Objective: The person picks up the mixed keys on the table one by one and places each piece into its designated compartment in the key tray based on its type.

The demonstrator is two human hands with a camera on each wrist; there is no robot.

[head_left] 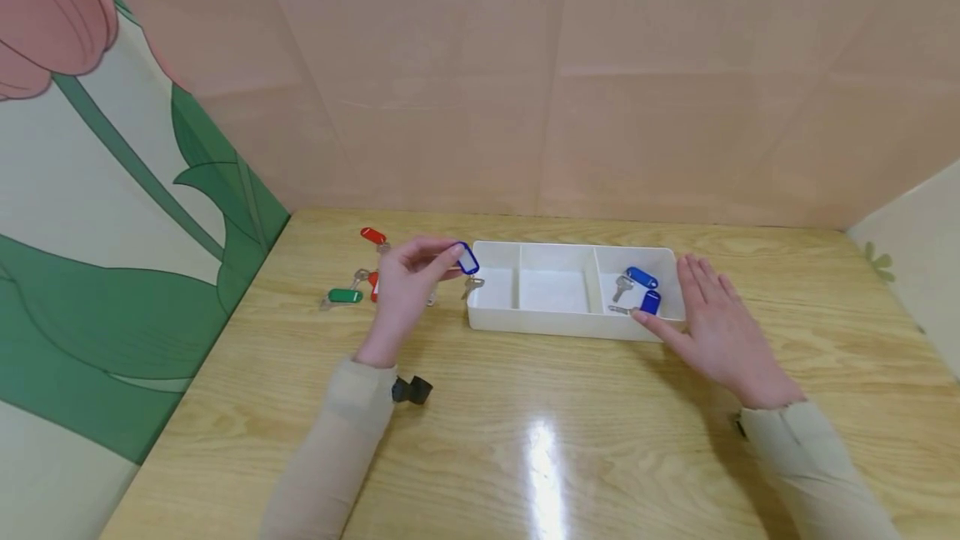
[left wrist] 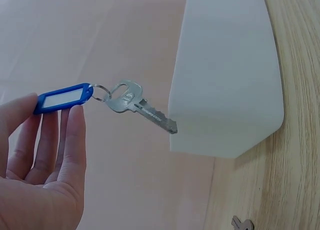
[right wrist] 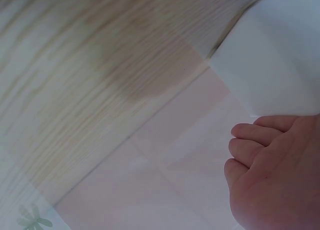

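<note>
The left grip pinches a blue tag so its key dangles below; the right grip, flat-fingered, seemingly steadies the tray alongside.

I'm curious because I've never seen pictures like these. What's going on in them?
There's no robot, just a person's left hand and right hand. The big picture was taken from the head, the others from each wrist. The left hand pinches a blue tag with a key dangling from it. The right hand rests against a white box with three compartments. Two more blue tags lie in the right one. Red tags and a green tag lie on the wooden table.
</note>
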